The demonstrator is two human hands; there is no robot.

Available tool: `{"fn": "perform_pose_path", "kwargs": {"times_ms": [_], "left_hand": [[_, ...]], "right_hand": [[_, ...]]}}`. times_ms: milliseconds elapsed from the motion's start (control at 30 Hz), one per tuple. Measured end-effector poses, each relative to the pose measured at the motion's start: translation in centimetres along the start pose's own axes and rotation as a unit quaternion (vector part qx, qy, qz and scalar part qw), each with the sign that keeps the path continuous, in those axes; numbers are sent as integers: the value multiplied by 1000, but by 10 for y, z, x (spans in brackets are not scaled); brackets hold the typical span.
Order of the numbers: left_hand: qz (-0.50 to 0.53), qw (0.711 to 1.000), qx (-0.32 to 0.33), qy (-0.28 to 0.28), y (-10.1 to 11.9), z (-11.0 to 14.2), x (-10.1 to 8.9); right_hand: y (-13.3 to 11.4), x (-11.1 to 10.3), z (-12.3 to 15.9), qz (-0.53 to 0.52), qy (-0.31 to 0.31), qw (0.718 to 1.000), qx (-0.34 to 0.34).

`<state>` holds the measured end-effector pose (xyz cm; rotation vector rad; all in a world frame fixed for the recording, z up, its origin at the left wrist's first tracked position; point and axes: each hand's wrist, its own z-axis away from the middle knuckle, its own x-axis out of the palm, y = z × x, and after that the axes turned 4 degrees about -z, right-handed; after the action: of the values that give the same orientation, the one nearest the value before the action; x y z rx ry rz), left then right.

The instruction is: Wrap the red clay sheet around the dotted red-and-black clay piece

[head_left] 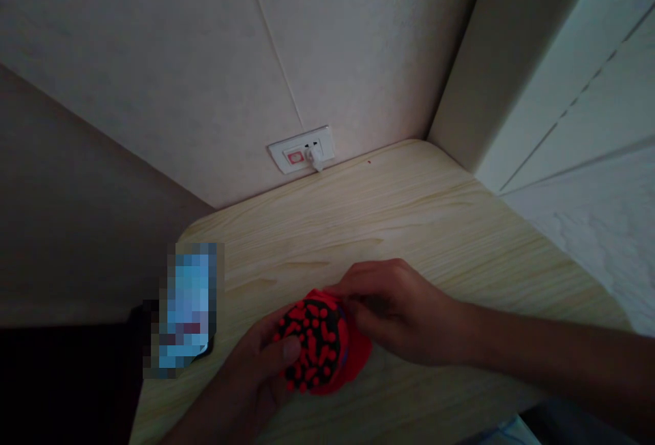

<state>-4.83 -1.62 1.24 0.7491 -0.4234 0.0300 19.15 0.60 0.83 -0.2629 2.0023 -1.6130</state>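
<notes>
Two forearms (537, 353) angled inward; the left hand (256, 366) held the red-and-black patterned disc (313, 346) between thumb and fingers; the right hand (406, 315), knuckles bent, pinched its red edge (320, 294).

My tabletop (419, 226) looks like smooth, matt wood grain. Socket plate's (279, 156) plastic, I'd say, and my red-and-black piece (318, 349) seems matt and kinda bumpy.

Head view faces forward and down; seemingly close above the hands (260, 363) (409, 315).

Passage over tabletop (450, 209) at far right; pixelated device (189, 305) blocks left edge; plug (316, 158) juts from wall socket (278, 153).
</notes>
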Motion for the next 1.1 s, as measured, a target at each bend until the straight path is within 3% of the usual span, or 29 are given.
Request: {"fn": "perform_pose_path", "kwargs": {"times_ms": [200, 433, 700, 933, 1100], "left_hand": [[-7, 1000, -4, -14, -5, 0, -6], [-29, 999, 3, -33, 3, 2, 1], [-23, 999, 8, -22, -2, -1, -5], [-6, 1000, 21, -16, 4, 2, 0], [-27, 1000, 12, -9, 6, 3, 3]], "right_hand": [[0, 0, 1, -36, -11, 999, 11], [4, 2, 3, -125, 2, 992, 12], [4, 1, 2, -173, -25, 984, 34], [6, 5, 8, -204, 40, 977, 41], [8, 5, 8, -183, 39, 982, 21]]}}
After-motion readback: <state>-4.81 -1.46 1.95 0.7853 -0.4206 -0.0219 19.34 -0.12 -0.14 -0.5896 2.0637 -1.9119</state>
